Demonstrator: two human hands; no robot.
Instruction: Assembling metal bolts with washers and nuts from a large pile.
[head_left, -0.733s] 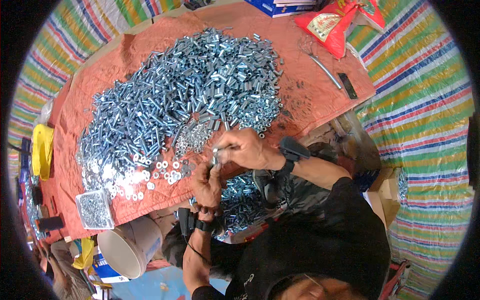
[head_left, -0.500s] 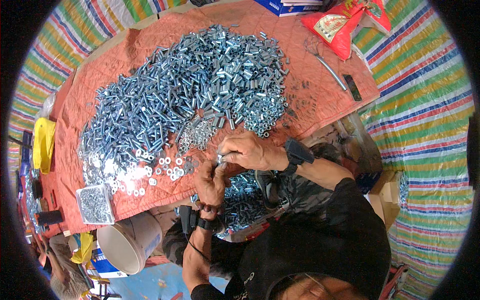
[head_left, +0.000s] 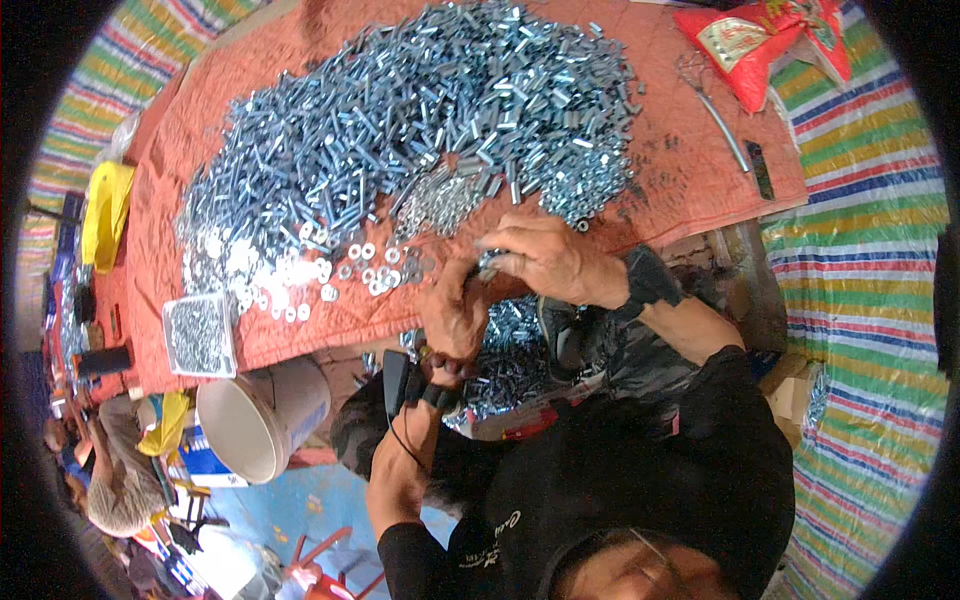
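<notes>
My left hand [head_left: 455,312] and my right hand [head_left: 565,262] meet just past the near edge of a table with an orange-red quilted cover [head_left: 665,215]. Between their fingertips is a small shiny metal piece [head_left: 490,258], largely hidden by the fingers. My right fingers pinch it from the right; the left fingers are curled around its other end. Closest on the cover are flat washers [head_left: 368,250] and a small heap of thin rings [head_left: 440,203]. Behind them spreads a big pile of metal bolts [head_left: 320,150], with short metal sleeves [head_left: 550,90] and nuts [head_left: 580,185] toward the right.
A clear box [head_left: 200,373] of small parts sits at the table's left corner, with a white bucket [head_left: 300,400] below. More metal parts [head_left: 505,385] lie beneath my hands. A whisk-like tool [head_left: 722,125] and red bag [head_left: 750,50] are far right. Another person [head_left: 125,470] is lower left.
My view has shifted, so the table and piles appear higher and farther right. Both hands remain together at the small metal piece, with the right fingers slightly more extended over it.
</notes>
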